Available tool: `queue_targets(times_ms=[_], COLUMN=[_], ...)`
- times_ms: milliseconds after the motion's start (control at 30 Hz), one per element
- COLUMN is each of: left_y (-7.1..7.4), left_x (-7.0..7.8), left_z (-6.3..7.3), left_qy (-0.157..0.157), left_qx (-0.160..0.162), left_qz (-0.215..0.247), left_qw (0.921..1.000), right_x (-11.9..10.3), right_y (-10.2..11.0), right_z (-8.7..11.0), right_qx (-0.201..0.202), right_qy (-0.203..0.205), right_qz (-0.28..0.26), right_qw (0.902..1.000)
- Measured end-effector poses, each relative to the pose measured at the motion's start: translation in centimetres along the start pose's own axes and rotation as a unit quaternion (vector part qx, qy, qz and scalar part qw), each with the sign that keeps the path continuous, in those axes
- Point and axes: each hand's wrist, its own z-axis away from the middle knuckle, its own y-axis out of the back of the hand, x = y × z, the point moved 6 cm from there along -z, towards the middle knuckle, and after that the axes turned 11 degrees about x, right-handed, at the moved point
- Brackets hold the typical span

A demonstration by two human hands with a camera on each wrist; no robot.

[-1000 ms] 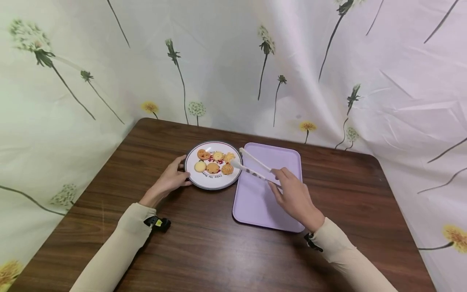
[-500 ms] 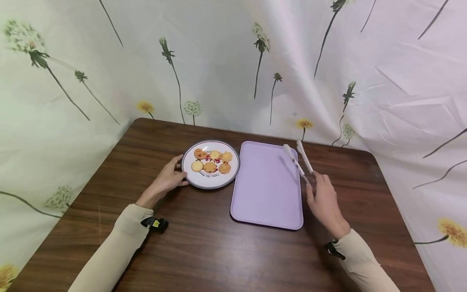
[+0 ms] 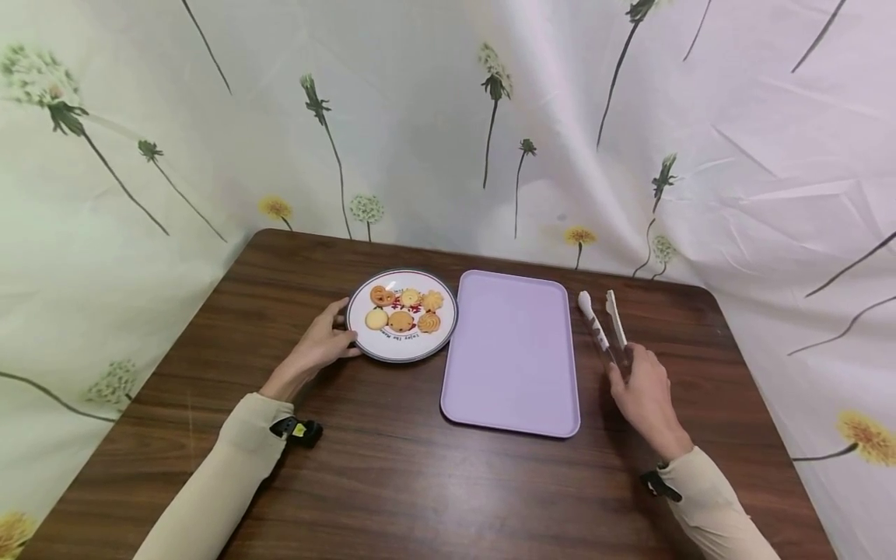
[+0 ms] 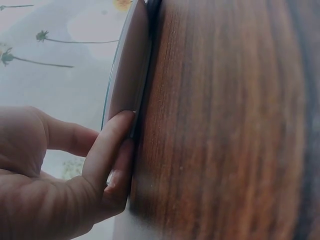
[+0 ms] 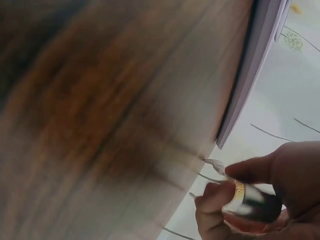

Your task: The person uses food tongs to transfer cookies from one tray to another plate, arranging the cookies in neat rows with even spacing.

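Note:
A white plate point(image 3: 364, 334) with a dark rim carries several cookies point(image 3: 400, 321) of different shapes. My left hand point(image 3: 323, 340) holds the plate's left edge, thumb on the near side and fingers further along the rim; the left wrist view shows fingertips against the plate's side point(image 4: 131, 65). My right hand point(image 3: 645, 393) grips white-tipped tongs point(image 3: 597, 328) right of the lilac tray point(image 3: 509, 350). The tongs' arms stand apart with nothing between them. In the right wrist view, thumb and fingers wrap the tongs' dark handle end point(image 5: 262, 207).
The tray lies flat just right of the plate, on a dark wooden table point(image 3: 392, 482). A pale curtain point(image 3: 420, 117) printed with dandelions hangs behind the table's far edge. Black bands point(image 3: 297, 430) sit at both wrists.
My right hand has carried the tongs from beside the plate's cookies, across the tray, to the table on its right. My left hand stays on the plate; the cookies keep their places.

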Motion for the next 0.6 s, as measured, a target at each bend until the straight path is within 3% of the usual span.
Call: queue_targets(times_ms=[300, 600], left_y=[-0.1, 0.1], left_x=[0.4, 0.2], left_z=[-0.2, -0.5], left_qy=[0.005, 0.011], left_qx=[0.004, 0.003], left_qz=[-0.006, 0.004], left_qw=[1.0, 0.9999], right_x=[0.5, 0.2], right_y=[-0.7, -1.2], right_z=[0.3, 0.0], right_qx=[-0.053, -0.07], right_qy=[-0.021, -0.008], right_qz=[0.044, 0.058], right_qw=[0.9974, 0.9958])
